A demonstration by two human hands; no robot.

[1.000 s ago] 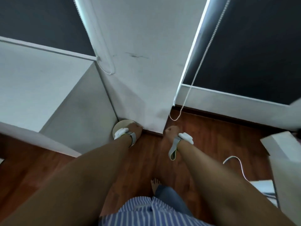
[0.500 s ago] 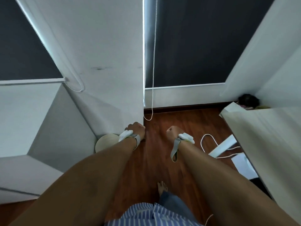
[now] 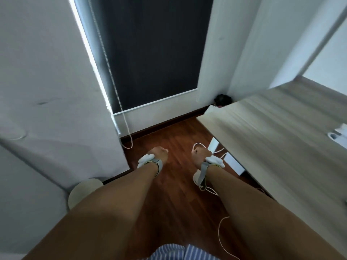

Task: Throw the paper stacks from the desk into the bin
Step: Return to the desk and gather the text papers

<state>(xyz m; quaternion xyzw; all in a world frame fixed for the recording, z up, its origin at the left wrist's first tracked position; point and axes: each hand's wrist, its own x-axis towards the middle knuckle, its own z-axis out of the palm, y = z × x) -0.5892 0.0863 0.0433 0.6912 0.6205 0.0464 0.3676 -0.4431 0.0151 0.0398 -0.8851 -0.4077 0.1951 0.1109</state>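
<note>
My left hand [image 3: 159, 153] and my right hand [image 3: 199, 154] are stretched out side by side over the dark wooden floor, both curled into fists with nothing in them. Each wrist wears a white and grey strap. The light wooden desk [image 3: 266, 139] runs along the right; its visible surface is blurred. No paper stack shows on it. A round cream bin [image 3: 82, 190] stands low on the left against the wall, partly hidden behind my left forearm.
A white wall corner [image 3: 56, 102] juts out on the left. A dark window blind [image 3: 154, 53] with a bead cord [image 3: 120, 102] hangs ahead. White cables [image 3: 221, 229] trail on the floor by the desk, and a white device [image 3: 338, 136] lies on the desk's right edge.
The view has swung to the right: the wall corner and bin slid left, and the desk came into view on the right. Both fists stayed shut and empty.
</note>
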